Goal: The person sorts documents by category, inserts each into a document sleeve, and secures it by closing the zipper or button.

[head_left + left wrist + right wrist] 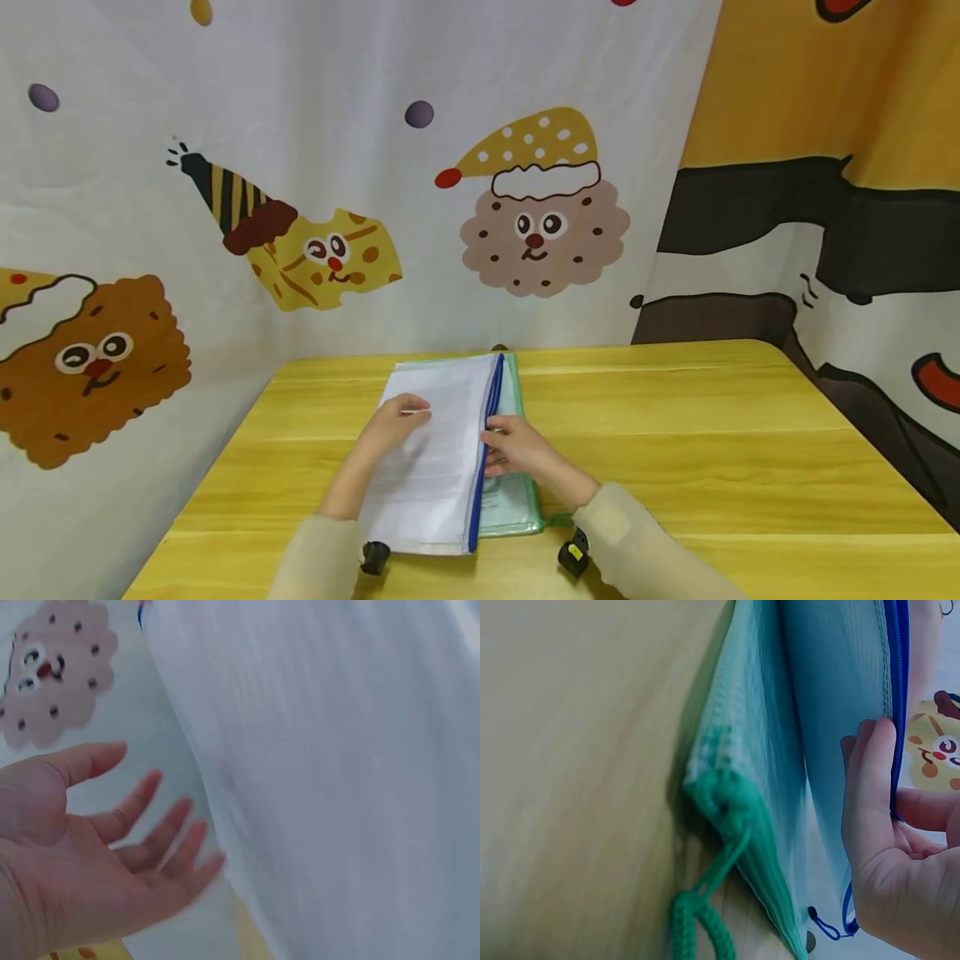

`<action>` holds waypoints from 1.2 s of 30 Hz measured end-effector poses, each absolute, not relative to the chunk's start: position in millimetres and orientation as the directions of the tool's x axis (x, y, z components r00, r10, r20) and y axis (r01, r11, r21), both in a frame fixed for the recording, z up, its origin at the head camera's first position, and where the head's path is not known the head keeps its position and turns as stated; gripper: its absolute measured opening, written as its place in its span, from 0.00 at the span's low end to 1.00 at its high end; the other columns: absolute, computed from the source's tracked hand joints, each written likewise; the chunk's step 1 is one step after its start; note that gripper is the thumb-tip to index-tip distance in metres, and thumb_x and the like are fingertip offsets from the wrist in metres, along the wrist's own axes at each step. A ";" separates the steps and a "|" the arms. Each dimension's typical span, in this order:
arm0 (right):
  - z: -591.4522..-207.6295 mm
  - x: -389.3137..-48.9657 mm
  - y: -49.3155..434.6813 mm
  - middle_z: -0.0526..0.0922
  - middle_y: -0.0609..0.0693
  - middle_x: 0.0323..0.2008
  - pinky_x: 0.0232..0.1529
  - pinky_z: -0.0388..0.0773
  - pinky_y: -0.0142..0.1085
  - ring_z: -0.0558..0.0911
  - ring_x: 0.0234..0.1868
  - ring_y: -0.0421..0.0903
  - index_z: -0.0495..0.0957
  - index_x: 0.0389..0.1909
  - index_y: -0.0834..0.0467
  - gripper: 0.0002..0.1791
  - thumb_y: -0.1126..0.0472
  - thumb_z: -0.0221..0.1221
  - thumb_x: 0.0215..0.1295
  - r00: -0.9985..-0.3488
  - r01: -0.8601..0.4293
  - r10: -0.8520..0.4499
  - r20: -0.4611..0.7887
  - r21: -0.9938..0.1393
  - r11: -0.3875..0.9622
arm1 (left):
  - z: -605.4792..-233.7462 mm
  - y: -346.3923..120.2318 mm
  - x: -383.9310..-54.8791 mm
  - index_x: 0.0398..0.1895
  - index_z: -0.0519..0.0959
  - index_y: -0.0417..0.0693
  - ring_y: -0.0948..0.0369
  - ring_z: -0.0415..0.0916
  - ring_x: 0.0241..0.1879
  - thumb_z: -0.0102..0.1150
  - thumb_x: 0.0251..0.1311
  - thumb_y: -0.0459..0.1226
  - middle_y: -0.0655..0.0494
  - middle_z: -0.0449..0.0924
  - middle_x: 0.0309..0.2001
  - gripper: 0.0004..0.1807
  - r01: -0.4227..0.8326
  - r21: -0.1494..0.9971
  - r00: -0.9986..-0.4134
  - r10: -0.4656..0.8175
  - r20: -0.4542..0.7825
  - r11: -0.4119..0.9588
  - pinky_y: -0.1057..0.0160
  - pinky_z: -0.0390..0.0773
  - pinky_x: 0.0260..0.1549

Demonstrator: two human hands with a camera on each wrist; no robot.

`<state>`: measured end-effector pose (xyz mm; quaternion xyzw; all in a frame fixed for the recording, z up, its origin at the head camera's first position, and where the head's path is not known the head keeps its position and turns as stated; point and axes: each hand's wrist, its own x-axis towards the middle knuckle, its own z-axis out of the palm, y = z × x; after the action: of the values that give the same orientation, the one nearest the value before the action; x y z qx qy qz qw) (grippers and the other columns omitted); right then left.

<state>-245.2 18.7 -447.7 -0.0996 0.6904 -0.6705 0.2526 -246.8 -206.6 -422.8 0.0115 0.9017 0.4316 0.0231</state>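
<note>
A zip document pouch with a blue zipper edge (435,475) and printed sheets showing through it is tilted up over a green-edged mesh pouch (513,508) on the table. My right hand (521,450) pinches the blue zipper edge, thumb on one side and fingers on the other, as the right wrist view shows. Over the left part of the blue pouch is my left hand (396,421), its fingers loosely spread in the left wrist view. Whether its fingertips touch the pouch I cannot tell. The blue pouch covers most of the green one.
The yellow wood-grain table (712,450) extends to both sides. A green cord loop (686,922) hangs from the green pouch's corner near my right wrist. Behind the table's back edge hangs a white curtain (337,108) printed with cartoon biscuits and cheese.
</note>
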 end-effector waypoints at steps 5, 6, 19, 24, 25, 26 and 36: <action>-445.7 -246.8 18.5 0.74 0.54 0.29 0.32 0.83 0.41 0.77 0.23 0.43 0.68 0.53 0.69 0.14 0.67 0.47 0.71 -0.859 0.178 -0.465 -0.214 -0.977 0.120 | -428.7 -239.5 -241.1 0.58 0.68 0.31 0.35 0.63 0.59 0.53 0.62 0.38 0.29 0.65 0.60 0.25 -0.133 0.734 -0.990 -0.050 -0.134 0.666 0.39 0.66 0.56; -445.7 -247.6 18.4 0.74 0.55 0.29 0.32 0.83 0.41 0.77 0.23 0.44 0.68 0.53 0.69 0.14 0.67 0.47 0.71 -0.860 0.177 -0.462 -0.218 -0.976 0.130 | -429.2 -244.8 -240.4 0.59 0.65 0.30 0.34 0.62 0.60 0.53 0.62 0.39 0.27 0.63 0.61 0.26 -0.146 0.727 -0.987 -0.053 -0.148 0.671 0.38 0.65 0.56; -439.7 -271.2 24.4 0.81 0.63 0.28 0.25 0.82 0.40 0.81 0.20 0.48 0.58 0.58 0.67 0.21 0.64 0.50 0.69 -0.779 0.164 -0.489 -0.392 -0.881 0.444 | -432.0 -274.9 -240.8 0.58 0.66 0.26 0.38 0.66 0.57 0.58 0.57 0.33 0.28 0.67 0.57 0.27 -0.178 0.708 -0.981 -0.069 -0.180 0.683 0.43 0.69 0.56; -420.8 -296.0 34.1 0.83 0.60 0.28 0.28 0.83 0.40 0.83 0.25 0.49 0.72 0.45 0.66 0.12 0.60 0.51 0.70 -0.794 0.034 -0.460 -0.398 -0.784 0.620 | -430.0 -273.1 -241.8 0.55 0.70 0.29 0.40 0.69 0.54 0.60 0.56 0.33 0.31 0.71 0.55 0.25 -0.162 0.651 -0.983 -0.063 -0.172 0.742 0.44 0.72 0.53; -417.1 -302.1 35.7 0.83 0.59 0.28 0.29 0.83 0.40 0.83 0.26 0.49 0.73 0.44 0.66 0.12 0.60 0.51 0.70 -0.809 0.012 -0.445 -0.384 -0.768 0.641 | -428.7 -272.4 -242.5 0.55 0.71 0.30 0.40 0.69 0.54 0.60 0.56 0.34 0.31 0.71 0.55 0.25 -0.155 0.639 -0.984 -0.058 -0.171 0.754 0.44 0.72 0.52; -415.0 -309.1 37.3 0.83 0.59 0.29 0.29 0.83 0.40 0.82 0.27 0.49 0.74 0.43 0.65 0.11 0.60 0.51 0.69 -0.830 -0.001 -0.423 -0.364 -0.757 0.654 | -427.4 -271.3 -243.6 0.56 0.71 0.31 0.40 0.69 0.54 0.60 0.56 0.35 0.32 0.70 0.56 0.25 -0.153 0.627 -0.983 -0.055 -0.174 0.764 0.44 0.72 0.52; -425.8 -362.3 45.2 0.77 0.61 0.49 0.29 0.79 0.36 0.76 0.27 0.47 0.72 0.58 0.63 0.19 0.65 0.54 0.66 -0.954 -0.084 -0.258 -0.150 -0.695 0.714 | -414.4 -231.1 -269.8 0.61 0.69 0.38 0.41 0.63 0.62 0.59 0.59 0.37 0.37 0.67 0.63 0.26 -0.002 0.656 -0.983 0.117 -0.139 0.755 0.42 0.65 0.59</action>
<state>-362.3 45.2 -425.8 -0.0932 0.9181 -0.3664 0.1191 -269.8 -231.1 -414.4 0.0309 0.9328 0.3487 0.0858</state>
